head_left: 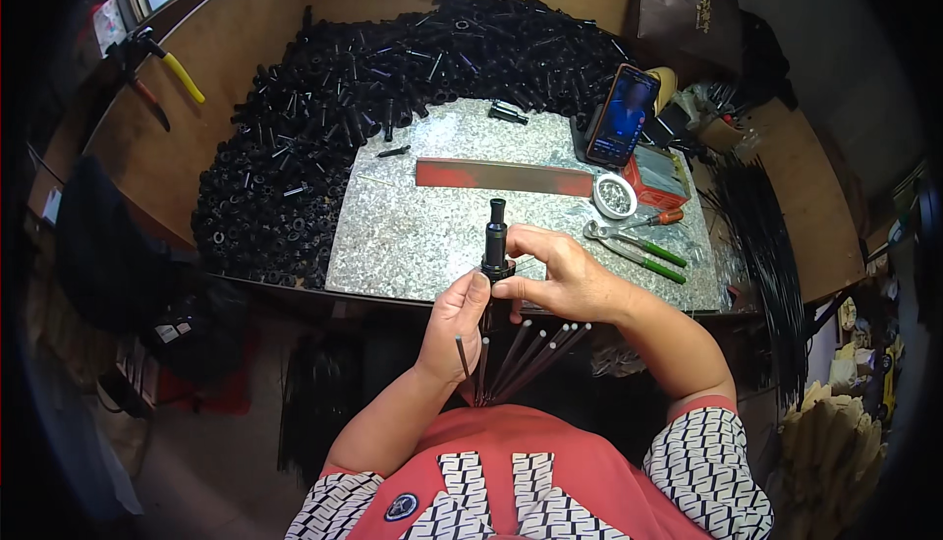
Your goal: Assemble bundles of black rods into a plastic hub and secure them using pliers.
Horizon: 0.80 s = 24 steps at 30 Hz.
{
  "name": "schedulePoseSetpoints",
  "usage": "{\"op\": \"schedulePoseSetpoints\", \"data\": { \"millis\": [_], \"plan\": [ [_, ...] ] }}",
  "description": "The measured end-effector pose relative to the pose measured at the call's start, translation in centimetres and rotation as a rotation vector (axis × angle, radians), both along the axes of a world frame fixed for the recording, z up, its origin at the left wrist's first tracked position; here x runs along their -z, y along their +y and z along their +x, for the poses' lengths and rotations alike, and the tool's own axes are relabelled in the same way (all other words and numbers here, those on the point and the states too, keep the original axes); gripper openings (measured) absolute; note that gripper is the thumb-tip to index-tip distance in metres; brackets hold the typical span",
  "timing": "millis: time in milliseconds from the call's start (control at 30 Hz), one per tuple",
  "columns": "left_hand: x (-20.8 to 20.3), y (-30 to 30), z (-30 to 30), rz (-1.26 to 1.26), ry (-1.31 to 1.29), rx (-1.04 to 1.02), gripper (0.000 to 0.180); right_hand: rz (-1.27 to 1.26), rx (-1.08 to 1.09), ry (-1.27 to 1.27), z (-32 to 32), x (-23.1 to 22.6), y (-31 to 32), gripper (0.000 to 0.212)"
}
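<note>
A black stepped tubular part (497,237) stands upright between my hands, just past the near edge of the speckled work slab (432,235). My left hand (454,322) pinches its lower end between thumb and fingers. From the right, my right hand (570,277) has thumb and forefinger closed round its flanged base. The base is partly hidden by my fingers. Several thin dark rods (530,355) with pale tips fan up below my hands, in front of my body.
A heap of black tubular parts (324,117) borders the slab. On it lie a flat red-grey bar (501,176), green-handled pliers (638,250), a small white bowl (615,196) and a red-handled screwdriver (663,218). A propped phone (624,115) stands behind; long black strips (761,245) hang right.
</note>
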<state>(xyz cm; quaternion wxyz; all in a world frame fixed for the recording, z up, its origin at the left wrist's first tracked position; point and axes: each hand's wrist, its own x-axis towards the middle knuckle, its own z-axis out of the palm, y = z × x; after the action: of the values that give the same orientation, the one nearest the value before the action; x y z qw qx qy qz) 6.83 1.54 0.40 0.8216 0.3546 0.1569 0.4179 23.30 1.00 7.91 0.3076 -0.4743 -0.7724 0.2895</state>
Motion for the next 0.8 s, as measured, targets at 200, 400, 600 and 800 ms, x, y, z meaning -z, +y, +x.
{"op": "schedulePoseSetpoints", "data": {
  "millis": [200,400,600,800],
  "plan": [
    [-0.2,0.1,-0.6,0.038,0.027,0.039,0.037,-0.263,0.018,0.141,-0.2,-0.7,0.4,0.023],
    [-0.2,0.1,-1.1,-0.008,0.007,0.001,0.037,-0.059,-0.008,0.26,-0.5,2.6,0.2,0.031],
    [0.1,0.0,-2.0,-0.037,0.014,-0.07,0.039,-0.336,0.21,0.492,-1.4,5.7,-1.0,0.045],
    [-0.5,-0.6,-1.9,0.009,0.064,-0.11,0.041,-0.54,0.182,0.831,-2.7,7.1,-2.0,0.026]
  ]
}}
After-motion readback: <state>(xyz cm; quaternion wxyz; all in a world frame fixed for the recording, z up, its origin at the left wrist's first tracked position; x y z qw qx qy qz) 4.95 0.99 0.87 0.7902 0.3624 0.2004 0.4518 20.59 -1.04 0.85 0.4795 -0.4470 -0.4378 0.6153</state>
